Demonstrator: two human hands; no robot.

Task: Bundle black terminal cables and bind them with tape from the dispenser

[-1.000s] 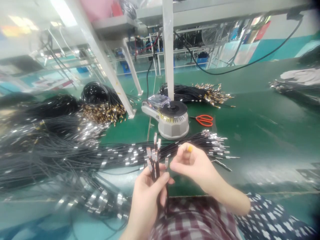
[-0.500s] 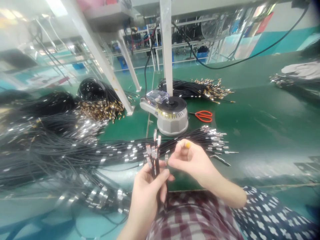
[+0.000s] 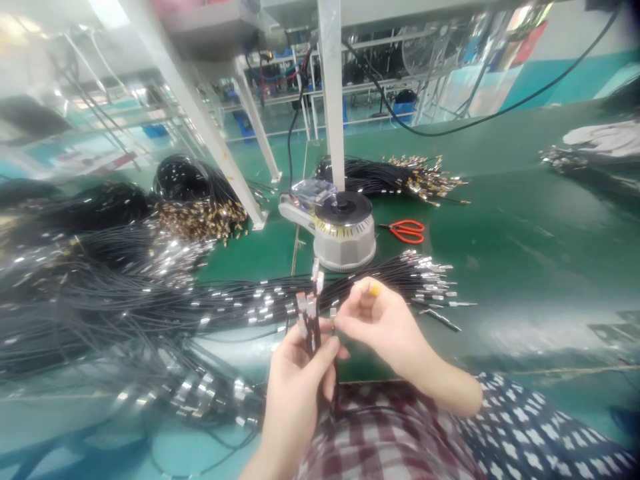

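My left hand (image 3: 295, 390) is closed round a small bunch of thin black cables (image 3: 311, 313), their silver metal ends pointing up. My right hand (image 3: 383, 323) is just to the right of the bunch, thumb and fingers pinched on one cable's silver end (image 3: 333, 313). A small yellow piece (image 3: 375, 289) sits on one fingertip of that hand. Both hands are over the near edge of the green table (image 3: 500, 267). Behind them lies a row of black cables with silver ends (image 3: 420, 277).
A grey round tape dispenser (image 3: 340, 230) stands behind the hands, with red scissors (image 3: 407, 231) to its right. Large heaps of black cables (image 3: 100, 293) fill the left side. Another bundle with gold ends (image 3: 400, 175) lies at the back. White frame posts (image 3: 333, 100) rise from the table.
The hands have stayed together with the bunch. The view has shifted slightly, and the right hand has edged a little closer to the cable ends.
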